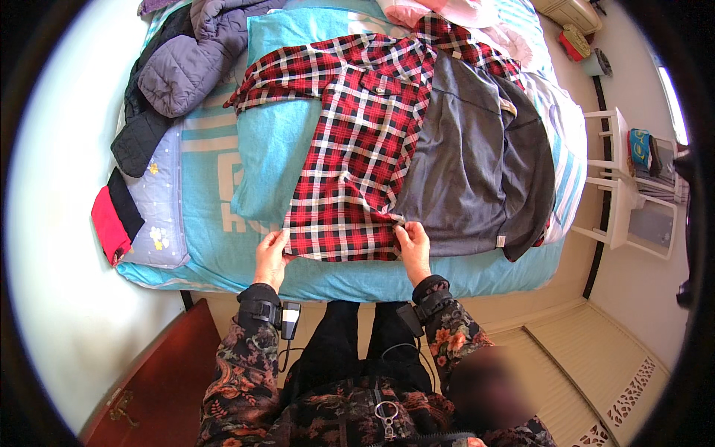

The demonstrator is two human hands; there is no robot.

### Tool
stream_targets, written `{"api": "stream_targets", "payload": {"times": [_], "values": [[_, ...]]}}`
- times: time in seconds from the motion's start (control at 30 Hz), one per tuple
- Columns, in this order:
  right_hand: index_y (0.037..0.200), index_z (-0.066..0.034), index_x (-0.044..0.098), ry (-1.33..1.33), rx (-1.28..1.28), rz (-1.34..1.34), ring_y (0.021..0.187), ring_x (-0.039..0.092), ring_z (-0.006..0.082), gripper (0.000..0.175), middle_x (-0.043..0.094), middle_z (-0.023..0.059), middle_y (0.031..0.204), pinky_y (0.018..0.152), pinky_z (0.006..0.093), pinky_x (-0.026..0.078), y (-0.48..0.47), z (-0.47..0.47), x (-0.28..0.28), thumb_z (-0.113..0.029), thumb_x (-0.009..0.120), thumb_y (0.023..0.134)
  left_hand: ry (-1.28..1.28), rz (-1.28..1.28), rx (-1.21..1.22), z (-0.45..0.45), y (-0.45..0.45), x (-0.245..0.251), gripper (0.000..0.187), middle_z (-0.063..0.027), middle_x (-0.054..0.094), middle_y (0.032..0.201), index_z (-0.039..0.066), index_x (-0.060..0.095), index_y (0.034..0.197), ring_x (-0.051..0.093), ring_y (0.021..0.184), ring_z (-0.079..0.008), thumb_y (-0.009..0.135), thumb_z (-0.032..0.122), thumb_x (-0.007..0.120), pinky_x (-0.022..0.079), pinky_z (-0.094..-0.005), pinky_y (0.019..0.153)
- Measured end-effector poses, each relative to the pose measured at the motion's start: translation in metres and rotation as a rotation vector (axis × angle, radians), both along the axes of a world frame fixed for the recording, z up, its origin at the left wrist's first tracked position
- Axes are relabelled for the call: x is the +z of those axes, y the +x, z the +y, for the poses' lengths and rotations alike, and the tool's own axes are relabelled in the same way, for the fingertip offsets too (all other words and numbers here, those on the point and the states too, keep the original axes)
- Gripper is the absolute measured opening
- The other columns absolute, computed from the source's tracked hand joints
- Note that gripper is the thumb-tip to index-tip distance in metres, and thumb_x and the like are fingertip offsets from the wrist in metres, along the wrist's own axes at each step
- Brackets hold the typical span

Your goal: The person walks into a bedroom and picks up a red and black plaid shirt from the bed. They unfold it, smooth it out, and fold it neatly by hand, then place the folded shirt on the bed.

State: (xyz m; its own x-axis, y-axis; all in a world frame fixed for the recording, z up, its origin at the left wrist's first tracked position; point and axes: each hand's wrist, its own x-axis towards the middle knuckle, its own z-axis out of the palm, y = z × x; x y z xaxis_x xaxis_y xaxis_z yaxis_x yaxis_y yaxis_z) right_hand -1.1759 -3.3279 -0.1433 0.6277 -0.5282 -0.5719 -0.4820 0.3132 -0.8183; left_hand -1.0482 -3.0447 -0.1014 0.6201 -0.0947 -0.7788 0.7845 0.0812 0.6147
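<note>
A red, black and white plaid shirt point(357, 162) with a grey lining point(458, 156) lies spread on the bed, its front opened out. One sleeve stretches to the left, and a buttoned chest pocket point(382, 84) shows near the top. My left hand point(272, 257) pinches the lower left corner of the plaid front panel. At the panel's other bottom corner, beside the lining, my right hand point(412, 246) grips the hem. The fingertips of both hands are partly hidden by the cloth.
Beneath the shirt are a turquoise pillow point(265, 167) and a turquoise bedsheet point(206, 223). Purple-grey and black padded clothing point(181, 72) lies at the left, above red and black folded cloth point(111, 223). White shelves point(614, 212) stand by the right wall; a brown door point(162, 380) is at lower left.
</note>
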Motion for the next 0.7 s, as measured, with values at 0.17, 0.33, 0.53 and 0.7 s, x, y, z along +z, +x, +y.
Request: {"api": "stream_targets", "payload": {"times": [0.17,0.33,0.53,0.7], "values": [[0.092,-0.0046,0.054,0.061,-0.006,-0.073,0.071,0.049,0.0049,0.009,0.054,-0.0042,0.079,0.061,0.0215,0.042,0.003,-0.001,0.004,-0.011,0.060,0.091,0.124,-0.045,-0.030,0.001,0.005,0.003,0.024,-0.0021,0.065,0.092,0.004,0.060,0.101,0.063,0.077,-0.0113,0.094,0.028,0.057,0.054,-0.0304,0.062],[0.097,-0.0010,0.056,-0.102,0.098,0.110,0.072,0.051,0.0070,0.013,0.058,-0.0010,0.081,0.065,0.0236,0.044,-0.006,0.000,-0.006,-0.010,0.062,0.090,0.120,0.002,-0.037,-0.002,0.005,0.004,0.024,-0.0021,0.065,0.094,0.005,0.060,0.103,0.063,0.078,-0.0111,0.094,0.028,0.058,0.054,-0.0307,0.065],[0.100,-0.0008,0.058,0.056,0.060,0.141,0.074,0.054,0.0070,0.017,0.061,0.0002,0.084,0.066,0.0229,0.045,-0.016,-0.007,0.000,-0.013,0.063,0.089,0.061,0.029,-0.169,-0.001,0.002,0.008,0.023,-0.0035,0.065,0.099,0.003,0.060,0.108,0.062,0.085,-0.0124,0.093,0.021,0.059,0.053,-0.0326,0.073],[0.098,-0.0018,0.058,-0.073,0.048,0.093,0.071,0.060,0.0089,0.015,0.063,0.0020,0.085,0.061,0.0224,0.046,0.002,-0.020,0.013,-0.014,0.061,0.090,0.086,0.070,-0.163,-0.002,0.003,0.010,0.025,-0.0038,0.065,0.102,0.003,0.059,0.112,0.062,0.090,-0.0133,0.093,0.019,0.058,0.051,-0.0339,0.077]]}}
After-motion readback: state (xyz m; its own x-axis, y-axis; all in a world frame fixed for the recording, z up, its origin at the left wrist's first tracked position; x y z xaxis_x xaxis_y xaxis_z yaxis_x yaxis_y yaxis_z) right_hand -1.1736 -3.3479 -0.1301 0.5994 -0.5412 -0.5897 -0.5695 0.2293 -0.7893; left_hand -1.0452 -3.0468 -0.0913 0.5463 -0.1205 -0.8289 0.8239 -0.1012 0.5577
